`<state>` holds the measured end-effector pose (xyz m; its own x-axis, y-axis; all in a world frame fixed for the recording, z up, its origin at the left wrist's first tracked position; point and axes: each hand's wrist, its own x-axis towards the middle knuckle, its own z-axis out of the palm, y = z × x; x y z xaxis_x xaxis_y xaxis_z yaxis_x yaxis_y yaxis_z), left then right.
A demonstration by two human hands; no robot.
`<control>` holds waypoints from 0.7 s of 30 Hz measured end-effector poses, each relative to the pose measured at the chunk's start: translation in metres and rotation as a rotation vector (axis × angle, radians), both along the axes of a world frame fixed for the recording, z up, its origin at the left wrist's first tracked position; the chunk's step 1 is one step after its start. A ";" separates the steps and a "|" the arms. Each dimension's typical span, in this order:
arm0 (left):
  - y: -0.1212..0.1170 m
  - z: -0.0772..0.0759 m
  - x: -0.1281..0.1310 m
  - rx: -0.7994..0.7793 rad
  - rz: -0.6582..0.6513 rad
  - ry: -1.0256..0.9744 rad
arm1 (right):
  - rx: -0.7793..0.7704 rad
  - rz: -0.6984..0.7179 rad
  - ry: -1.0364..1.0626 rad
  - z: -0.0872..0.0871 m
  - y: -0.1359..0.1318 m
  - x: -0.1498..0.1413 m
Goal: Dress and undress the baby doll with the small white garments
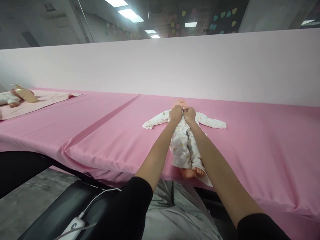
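A baby doll (pixel 187 171) lies on its back on the pink table cover (pixel 262 146), feet toward me, dressed in a white patterned romper (pixel 183 146) with sleeves spread out to both sides. My left hand (pixel 175 114) is closed on the romper's left front edge near the collar. My right hand (pixel 190 115) is closed on the right front edge beside it. The two fists nearly touch at the doll's chest. The doll's head (pixel 180 102) is mostly hidden behind my hands. Its bare feet stick out at the table's near edge.
A second doll (pixel 15 96) lies on a light pink cloth (pixel 47 98) at the far left. A pale partition wall (pixel 160 66) runs behind the table. A black chair arm with a white cable (pixel 75 220) sits below at the left.
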<state>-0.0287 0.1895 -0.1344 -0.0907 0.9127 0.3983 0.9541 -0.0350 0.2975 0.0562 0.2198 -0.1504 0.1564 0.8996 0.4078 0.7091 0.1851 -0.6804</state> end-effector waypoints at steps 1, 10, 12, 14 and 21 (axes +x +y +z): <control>0.000 0.000 0.000 0.005 0.001 0.009 | 0.021 0.000 0.021 -0.001 0.000 0.000; 0.001 -0.002 0.001 0.008 0.010 0.072 | 0.191 0.077 0.135 -0.003 -0.011 0.002; 0.001 -0.003 0.001 0.011 0.007 0.083 | 0.193 0.088 0.075 -0.003 -0.015 0.003; 0.000 -0.003 0.000 0.021 -0.004 0.099 | 0.183 0.098 -0.008 -0.003 -0.018 0.004; -0.005 -0.003 0.000 0.041 -0.032 0.116 | 0.254 0.178 -0.146 -0.010 -0.020 0.009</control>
